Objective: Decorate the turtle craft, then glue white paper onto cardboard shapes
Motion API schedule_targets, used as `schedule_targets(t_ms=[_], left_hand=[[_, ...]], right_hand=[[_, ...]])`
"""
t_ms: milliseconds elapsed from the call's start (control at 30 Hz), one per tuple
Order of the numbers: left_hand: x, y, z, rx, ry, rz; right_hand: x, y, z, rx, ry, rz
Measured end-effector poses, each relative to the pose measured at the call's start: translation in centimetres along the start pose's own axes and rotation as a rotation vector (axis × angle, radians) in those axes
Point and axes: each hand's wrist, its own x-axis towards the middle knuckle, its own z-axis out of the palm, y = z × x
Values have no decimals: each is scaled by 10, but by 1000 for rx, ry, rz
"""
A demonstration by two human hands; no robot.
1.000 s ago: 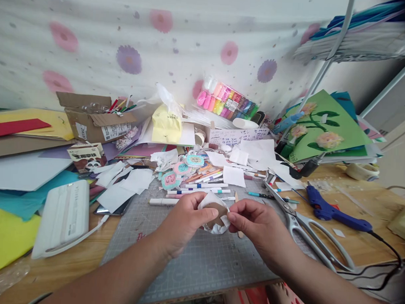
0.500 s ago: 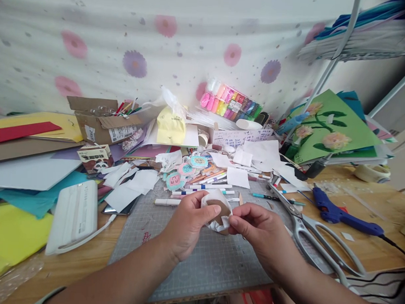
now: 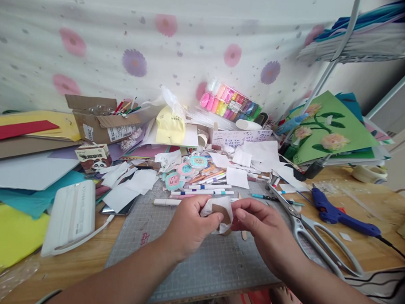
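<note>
Both my hands meet over a grey cutting mat (image 3: 198,262) and pinch one small paper piece (image 3: 220,210), white at its edges with a brown patch in the middle. My left hand (image 3: 188,227) grips its left side with thumb and fingers. On the right, the fingertips of my right hand (image 3: 262,229) are closed on its edge. A thin wooden stick (image 3: 243,234) pokes out under the piece. Just beyond the hands lie several marker pens (image 3: 204,189) and small round paper cut-outs (image 3: 183,171).
Large scissors (image 3: 306,235) and a blue glue gun (image 3: 336,214) lie to the right on the wooden table. A white case (image 3: 69,216), white paper scraps, coloured sheets and a cardboard box (image 3: 97,121) crowd the left. A pack of coloured clay (image 3: 229,102) and green flower card (image 3: 326,127) stand behind.
My hands have closed tighter together on the paper piece, folding its white edge over the brown patch. The view has shifted slightly.
</note>
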Motion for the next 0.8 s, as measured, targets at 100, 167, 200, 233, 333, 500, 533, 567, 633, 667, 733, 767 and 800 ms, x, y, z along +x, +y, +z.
schedule_targets(t_ms=[100,167,200,233,333,500,533,567,633,667,733,767,800], left_hand=[[-1,3,1,149,-8,-8],[-1,5,2,201,-23,-32],[-1,5,3,221,-29,-43],[-1,5,3,237,-33,-54],[0,3,5,254,-25,-65],[3,4,3,301,-5,-68],[3,5,2,311,1,-63],[4,5,0,302,2,-50],[7,4,-4,237,-2,-34],[8,3,-6,196,5,-48],[10,1,-8,113,23,-76],[9,0,-8,71,41,-81],[9,0,-9,30,62,-76]], right_hand=[[2,-7,1,-108,4,13],[3,-10,2,-188,24,17],[3,-11,3,-221,35,16],[3,-11,3,-253,46,16],[3,-8,3,-323,59,14],[1,-9,1,-330,34,-5],[1,-12,-4,-336,22,-14],[2,-15,-11,-363,11,-27],[2,-25,-38,-512,18,-76],[0,-31,-58,-634,36,-98],[-7,-41,-109,-909,138,-136],[-12,-43,-139,-1033,187,-110],[-17,-41,-169,-1128,304,-126]])
